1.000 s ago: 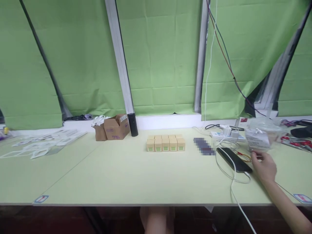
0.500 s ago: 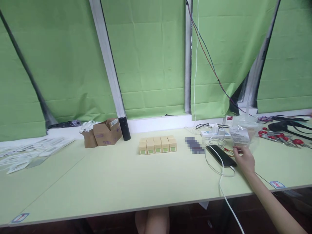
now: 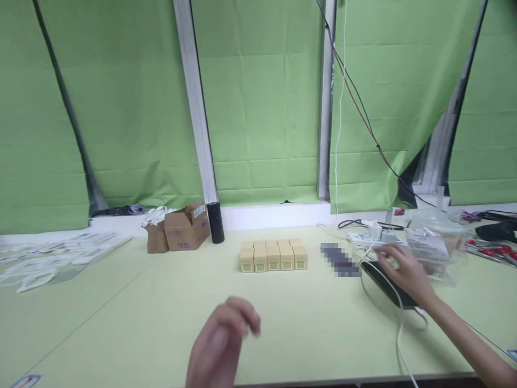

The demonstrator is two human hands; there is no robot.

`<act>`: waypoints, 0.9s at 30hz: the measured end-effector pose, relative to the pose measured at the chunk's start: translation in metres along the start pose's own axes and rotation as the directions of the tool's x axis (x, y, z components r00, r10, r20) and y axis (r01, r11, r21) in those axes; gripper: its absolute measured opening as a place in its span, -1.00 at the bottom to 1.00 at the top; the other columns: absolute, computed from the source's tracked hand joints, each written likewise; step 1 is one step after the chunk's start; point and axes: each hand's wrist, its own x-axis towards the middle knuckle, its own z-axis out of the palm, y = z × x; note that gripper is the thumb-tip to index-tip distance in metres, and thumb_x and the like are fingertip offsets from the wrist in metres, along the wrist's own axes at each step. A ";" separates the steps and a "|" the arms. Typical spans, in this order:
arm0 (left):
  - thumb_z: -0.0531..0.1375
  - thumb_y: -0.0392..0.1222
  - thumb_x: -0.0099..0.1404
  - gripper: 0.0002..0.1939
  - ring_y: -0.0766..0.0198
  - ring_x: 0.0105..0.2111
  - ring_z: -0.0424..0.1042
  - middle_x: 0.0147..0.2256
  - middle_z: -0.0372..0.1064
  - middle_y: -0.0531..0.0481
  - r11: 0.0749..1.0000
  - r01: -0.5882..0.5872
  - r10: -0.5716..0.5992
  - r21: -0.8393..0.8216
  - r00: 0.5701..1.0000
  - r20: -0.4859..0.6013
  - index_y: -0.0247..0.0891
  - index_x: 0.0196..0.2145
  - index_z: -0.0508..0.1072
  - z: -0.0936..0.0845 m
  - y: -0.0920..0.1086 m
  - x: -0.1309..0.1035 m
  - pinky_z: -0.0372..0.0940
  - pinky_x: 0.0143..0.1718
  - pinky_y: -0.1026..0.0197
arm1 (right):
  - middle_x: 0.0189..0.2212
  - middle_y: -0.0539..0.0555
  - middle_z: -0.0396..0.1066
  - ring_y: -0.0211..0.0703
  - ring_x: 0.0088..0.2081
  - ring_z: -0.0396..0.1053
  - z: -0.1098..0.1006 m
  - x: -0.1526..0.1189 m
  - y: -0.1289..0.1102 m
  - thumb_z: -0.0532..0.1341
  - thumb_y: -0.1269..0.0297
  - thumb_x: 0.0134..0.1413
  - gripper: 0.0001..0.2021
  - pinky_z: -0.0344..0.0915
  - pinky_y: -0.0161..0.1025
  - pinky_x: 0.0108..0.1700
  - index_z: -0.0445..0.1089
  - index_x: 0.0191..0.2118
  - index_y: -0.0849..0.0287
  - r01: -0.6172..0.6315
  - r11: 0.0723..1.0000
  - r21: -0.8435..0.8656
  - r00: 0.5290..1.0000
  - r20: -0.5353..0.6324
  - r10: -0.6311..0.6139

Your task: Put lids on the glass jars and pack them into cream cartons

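My left hand hangs over the front of the table, fingers loosely bent and apart, holding nothing. Over a dark phone hovers my right hand, its fingers bent and apart with nothing visible between them. A white cable runs past its fingertips and over the phone; whether they touch is unclear. Just right of that hand lies a clear plastic bag with a white label. Small tan boxes with green labels stand in a tight block at the table's middle.
A pixelated dark patch lies between boxes and phone. Behind are a power strip and cables. An open cardboard box and black cylinder stand at the back; flat white pieces spread left. Red-handled tools lie far right.
My left hand has come into view at the front. My right hand has left the plastic bag's edge and shifted left over the phone. The view has shifted slightly.
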 end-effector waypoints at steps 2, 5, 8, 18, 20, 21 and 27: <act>0.03 0.03 0.26 -0.72 0.07 -0.22 0.32 -0.29 0.40 -0.09 0.996 -0.047 0.048 0.073 0.999 -0.018 -0.16 -0.42 0.41 0.019 -0.004 0.046 0.24 -0.15 0.03 | -0.18 0.16 0.32 -0.10 -0.22 0.38 0.023 0.013 -0.044 -0.01 0.18 0.15 -0.75 0.29 -0.14 -0.11 0.33 -0.17 0.12 0.038 0.979 0.199 0.971 0.225 -0.083; 0.01 0.16 0.21 -0.63 0.11 -0.26 0.34 -0.32 0.39 -0.07 0.961 -0.023 0.027 0.275 1.000 -0.012 -0.19 -0.39 0.36 0.050 -0.039 0.094 0.24 -0.22 0.09 | -0.01 0.19 0.23 -0.02 0.03 0.26 0.071 0.022 -0.101 0.08 0.18 0.09 -0.64 0.21 -0.06 0.04 0.22 0.02 0.11 0.017 0.966 0.257 0.911 0.393 -0.121; 0.06 0.20 0.15 -0.61 0.12 -0.31 0.37 -0.35 0.38 -0.07 0.954 -0.031 -0.016 0.299 0.988 0.152 -0.20 -0.44 0.38 0.068 -0.084 0.114 0.26 -0.28 0.10 | 0.14 0.26 0.06 0.15 0.18 0.04 0.116 0.027 -0.126 0.25 0.11 -0.09 -0.37 0.12 0.05 0.10 0.11 0.12 0.13 -0.021 0.976 0.219 0.892 0.444 -0.081; 0.06 0.07 0.23 -0.68 0.15 -0.17 0.35 -0.15 0.34 -0.12 0.951 0.010 -0.093 0.310 0.963 0.255 -0.19 -0.20 0.34 0.056 -0.136 0.124 0.24 -0.10 0.07 | -0.23 0.11 0.24 -0.01 -0.17 0.28 0.130 0.021 -0.127 0.19 0.39 -0.15 -0.76 0.29 -0.10 -0.17 0.19 -0.27 0.14 -0.062 0.951 0.302 0.867 0.489 -0.099; 0.11 0.04 0.21 -0.59 0.12 -0.01 0.28 0.01 0.26 -0.16 0.963 0.044 -0.123 0.266 0.950 0.286 -0.18 -0.04 0.26 0.055 -0.138 0.121 0.17 0.03 0.02 | -0.19 0.08 0.23 -0.06 -0.12 0.27 0.125 0.015 -0.136 0.19 0.46 -0.20 -0.71 0.29 -0.15 -0.12 0.18 -0.27 0.12 -0.048 0.917 0.396 0.840 0.512 -0.177; 0.13 0.02 0.20 -0.52 0.10 0.07 0.22 0.08 0.20 -0.18 0.969 0.063 -0.141 0.238 0.934 0.328 -0.18 0.04 0.20 0.055 -0.138 0.120 0.12 0.08 0.00 | -0.15 0.09 0.23 -0.06 -0.08 0.25 0.122 0.011 -0.141 0.19 0.48 -0.22 -0.67 0.28 -0.16 -0.09 0.18 -0.24 0.12 -0.053 0.881 0.470 0.826 0.516 -0.226; 0.21 -0.07 0.16 -0.45 0.07 0.06 0.23 0.08 0.23 -0.16 0.976 0.100 -0.185 0.192 0.844 0.503 -0.15 0.10 0.21 0.050 -0.123 0.118 0.12 0.10 -0.02 | 0.08 0.16 0.12 -0.05 0.09 0.17 0.113 -0.002 -0.170 0.15 0.53 -0.10 -0.30 0.20 -0.06 0.08 -0.07 0.18 0.05 -0.192 0.684 0.703 0.737 0.564 -0.372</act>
